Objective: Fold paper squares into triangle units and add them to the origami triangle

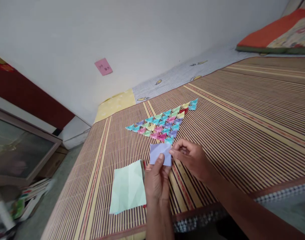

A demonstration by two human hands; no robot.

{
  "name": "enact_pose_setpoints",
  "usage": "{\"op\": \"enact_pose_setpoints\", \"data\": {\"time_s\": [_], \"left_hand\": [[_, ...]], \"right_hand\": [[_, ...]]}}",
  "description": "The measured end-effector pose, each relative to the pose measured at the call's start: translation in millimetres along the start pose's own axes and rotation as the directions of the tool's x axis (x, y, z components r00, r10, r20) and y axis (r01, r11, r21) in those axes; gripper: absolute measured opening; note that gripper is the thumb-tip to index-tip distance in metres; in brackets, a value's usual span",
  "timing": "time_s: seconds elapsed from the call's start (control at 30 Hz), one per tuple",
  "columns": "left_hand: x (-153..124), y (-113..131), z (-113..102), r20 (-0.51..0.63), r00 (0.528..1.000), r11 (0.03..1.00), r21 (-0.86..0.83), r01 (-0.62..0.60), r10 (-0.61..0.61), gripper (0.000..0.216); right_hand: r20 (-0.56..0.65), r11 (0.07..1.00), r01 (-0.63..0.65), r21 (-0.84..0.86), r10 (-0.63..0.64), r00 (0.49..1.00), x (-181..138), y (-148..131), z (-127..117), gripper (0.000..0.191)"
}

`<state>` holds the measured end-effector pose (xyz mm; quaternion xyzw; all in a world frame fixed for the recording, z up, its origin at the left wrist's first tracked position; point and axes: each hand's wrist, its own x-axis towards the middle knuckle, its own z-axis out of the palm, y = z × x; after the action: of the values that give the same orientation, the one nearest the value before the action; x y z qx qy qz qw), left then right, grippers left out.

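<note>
A small lavender sheet of paper (156,151) is held up over the striped mat. My left hand (157,178) grips it from below, thumb pressed on its face and fingers behind. At the sheet's right edge, my right hand (189,155) has its thumb and forefinger closed on the paper. Just beyond lie several small folded paper pieces (159,128) in many colours, set out in rows that form a rough triangle. To the left of my left hand rests a pale green creased sheet (129,188), with more paper and a red-edged item partly hidden beneath it.
The striped bamboo mat (230,133) covers the bed. A pink note (103,66) is stuck on the white wall. Folded orange and floral bedding (275,31) lies at the far right. A glass-fronted cabinet (19,146) stands left of the bed, with papers (33,196) near the floor.
</note>
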<state>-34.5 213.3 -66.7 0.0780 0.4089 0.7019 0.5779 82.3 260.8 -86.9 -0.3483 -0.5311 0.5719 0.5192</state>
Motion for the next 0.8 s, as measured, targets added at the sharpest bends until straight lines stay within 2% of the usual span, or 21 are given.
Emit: {"op": "enact_pose_setpoints", "data": {"time_s": [0.17,0.37,0.47,0.67,0.8], "left_hand": [[0.5,0.2,2.5,-0.106,0.991,0.995,-0.049,-0.086,0.08,0.013],[3.1,0.0,0.8,-0.106,0.991,0.993,-0.074,-0.091,0.083,0.01],[3.5,-0.3,-0.1,-0.072,0.996,0.995,-0.086,-0.059,0.053,0.01],[1.6,-2.6,-0.1,-0.008,0.999,0.997,-0.064,-0.046,0.046,0.02],[3.3,-5.0,-1.6,-0.006,0.998,0.998,-0.013,-0.068,0.068,0.024]], "right_hand": [[0.074,0.989,0.032,-0.142,-0.022,0.997,-2.7,-5.7,3.8,0.023],[0.153,0.974,0.082,-0.209,-0.05,0.987,-7.1,-8.6,10.9,0.007],[0.126,0.972,0.099,-0.211,-0.074,0.989,-8.2,-8.7,13.7,0.002],[0.053,0.963,0.134,-0.235,-0.125,0.991,-9.8,-6.9,15.5,0.005],[0.046,0.978,0.105,-0.179,-0.098,0.994,-10.4,-6.1,14.8,0.007]]}}
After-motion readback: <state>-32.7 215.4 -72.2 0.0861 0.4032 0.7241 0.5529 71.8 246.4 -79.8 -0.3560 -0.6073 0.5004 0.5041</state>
